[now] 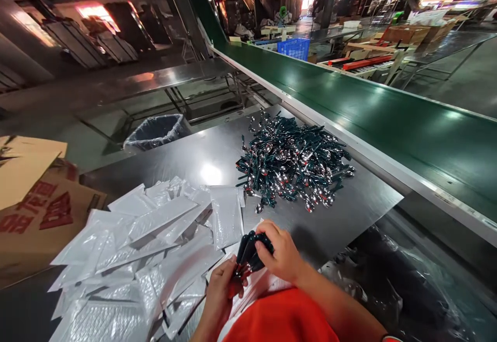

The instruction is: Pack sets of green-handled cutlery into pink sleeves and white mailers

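The left hand (pixel 221 298) is curled closed around a small bunch of spoons (pixel 248 253) with dark green handles, and the right hand (pixel 281 251) presses on them from the top. Near them lie soft white bubble mailers (pixel 135 249), and a loose heap of shiny spoons (pixel 293 163) sits on the smooth steel table (pixel 341 212), beside a green conveyor belt (pixel 368 109).
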Demonstrator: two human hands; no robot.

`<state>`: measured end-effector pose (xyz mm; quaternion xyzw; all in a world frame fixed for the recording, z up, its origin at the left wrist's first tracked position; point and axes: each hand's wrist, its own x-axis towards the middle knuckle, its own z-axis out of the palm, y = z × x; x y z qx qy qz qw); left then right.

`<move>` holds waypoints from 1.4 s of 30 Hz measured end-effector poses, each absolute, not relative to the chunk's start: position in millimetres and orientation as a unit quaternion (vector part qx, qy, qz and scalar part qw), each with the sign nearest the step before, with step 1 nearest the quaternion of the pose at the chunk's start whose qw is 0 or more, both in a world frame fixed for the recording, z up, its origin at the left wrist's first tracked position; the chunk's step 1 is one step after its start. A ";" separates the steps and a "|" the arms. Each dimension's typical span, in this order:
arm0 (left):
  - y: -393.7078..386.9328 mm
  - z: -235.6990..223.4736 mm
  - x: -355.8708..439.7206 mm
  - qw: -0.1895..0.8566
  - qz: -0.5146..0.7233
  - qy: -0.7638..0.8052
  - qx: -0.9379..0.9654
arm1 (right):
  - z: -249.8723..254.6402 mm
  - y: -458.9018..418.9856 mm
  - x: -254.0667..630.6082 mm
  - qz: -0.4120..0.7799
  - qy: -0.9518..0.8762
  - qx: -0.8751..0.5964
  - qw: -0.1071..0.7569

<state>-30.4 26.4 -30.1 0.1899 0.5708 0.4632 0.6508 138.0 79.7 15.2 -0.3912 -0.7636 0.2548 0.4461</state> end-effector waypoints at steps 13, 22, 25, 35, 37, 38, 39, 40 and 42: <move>22.9 -49.0 -33.3 0.633 0.437 0.590 0.245 | 2.3 79.4 140.6 0.225 -0.786 -0.413 0.401; 15.7 -53.6 -26.9 0.644 0.404 0.598 0.252 | -13.0 86.2 146.9 0.283 -0.756 -0.453 0.380; 16.1 -63.9 -28.9 0.654 0.360 0.617 0.247 | -27.0 88.2 149.4 0.328 -0.733 -0.475 0.360; 53.5 -93.8 -30.6 0.432 0.302 0.597 0.605 | -76.8 76.0 158.9 0.340 -0.611 -0.596 0.395; 58.8 -80.0 -29.8 0.331 0.354 0.587 0.649 | -81.6 75.0 168.0 0.331 -0.586 -0.620 0.404; 61.8 -66.9 -30.6 0.268 0.389 0.583 0.661 | -84.4 74.6 173.8 0.324 -0.566 -0.637 0.410; 65.9 -50.0 -31.7 0.199 0.427 0.572 0.671 | -87.4 73.9 180.2 0.315 -0.545 -0.656 0.416; 71.5 -30.1 -32.7 0.134 0.460 0.550 0.684 | -90.5 72.9 186.4 0.306 -0.525 -0.673 0.422; 89.2 12.9 -30.8 0.021 0.508 0.482 0.714 | -95.7 70.0 196.5 0.300 -0.496 -0.695 0.426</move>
